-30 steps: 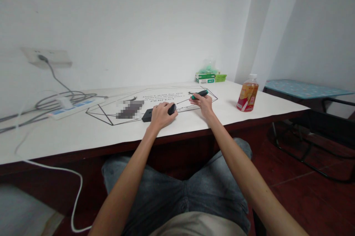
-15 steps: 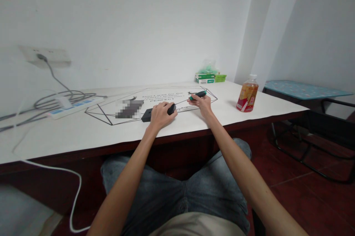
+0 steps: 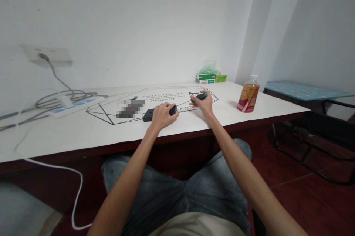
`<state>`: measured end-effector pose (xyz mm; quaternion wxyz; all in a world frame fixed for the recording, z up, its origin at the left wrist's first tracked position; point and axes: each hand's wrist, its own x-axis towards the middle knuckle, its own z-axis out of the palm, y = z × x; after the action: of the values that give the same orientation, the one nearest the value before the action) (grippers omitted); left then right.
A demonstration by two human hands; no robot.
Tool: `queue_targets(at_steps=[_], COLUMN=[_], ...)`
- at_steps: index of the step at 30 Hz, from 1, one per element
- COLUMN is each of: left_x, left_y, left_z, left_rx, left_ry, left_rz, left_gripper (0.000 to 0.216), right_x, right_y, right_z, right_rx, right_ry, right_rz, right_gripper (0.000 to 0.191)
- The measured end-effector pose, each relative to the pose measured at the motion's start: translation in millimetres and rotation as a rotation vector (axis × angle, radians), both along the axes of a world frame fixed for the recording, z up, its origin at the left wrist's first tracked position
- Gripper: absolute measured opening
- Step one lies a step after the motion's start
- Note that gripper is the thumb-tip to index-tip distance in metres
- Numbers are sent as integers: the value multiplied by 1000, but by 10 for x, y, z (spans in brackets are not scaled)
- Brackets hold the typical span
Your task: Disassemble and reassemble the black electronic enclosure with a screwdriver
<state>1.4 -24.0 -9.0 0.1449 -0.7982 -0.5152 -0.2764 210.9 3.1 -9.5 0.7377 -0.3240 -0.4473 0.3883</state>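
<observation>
My left hand [image 3: 163,117] lies on the white desk, its fingers closed over a black device. A flat, box-like end of the black device [image 3: 148,115] sticks out to the left of the hand, and a rounded black part [image 3: 173,110] shows at the fingertips on the right. In my right hand [image 3: 205,104] is a screwdriver [image 3: 202,97] with a green and black handle. Its thin shaft points left and down toward the rounded black part; whether the tip touches is too small to tell. Several small dark specks [image 3: 184,108] lie between the hands.
A bottle of amber drink [image 3: 248,94] stands to the right on the desk [image 3: 83,132]. Green and white boxes [image 3: 205,78] sit at the back. At left are a power strip [image 3: 74,107] and coiled cables [image 3: 62,97]. A pixelated dark object [image 3: 130,109] lies left of my hands.
The fingers of my right hand have shifted around the screwdriver's handle, now reaching over its far end. My left hand stays on the black device. The whole view has moved slightly.
</observation>
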Motion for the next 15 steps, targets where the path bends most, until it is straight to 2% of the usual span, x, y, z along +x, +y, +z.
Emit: queue_targets(at_steps=[4,9,12,15], left_x=[-12,-24,-26,-34], left_y=[24,39,38,39], left_z=[-19,-31,-26,-22], left_rx=[-29,-65,-97,-131], left_ry=[13,52,86,92], left_rz=[-5,5,4,-7], left_gripper=[38,37,37,39], right_x=[30,150,226,271], right_y=[-9,0,-18,-40], right_z=[-15,-48,-90,-134], right_rx=[-34,-168,-187,-193], right_ry=[-92,-93,-143,-248], right_rz=[-27,34,18,0], right_gripper=[52,26,25,33])
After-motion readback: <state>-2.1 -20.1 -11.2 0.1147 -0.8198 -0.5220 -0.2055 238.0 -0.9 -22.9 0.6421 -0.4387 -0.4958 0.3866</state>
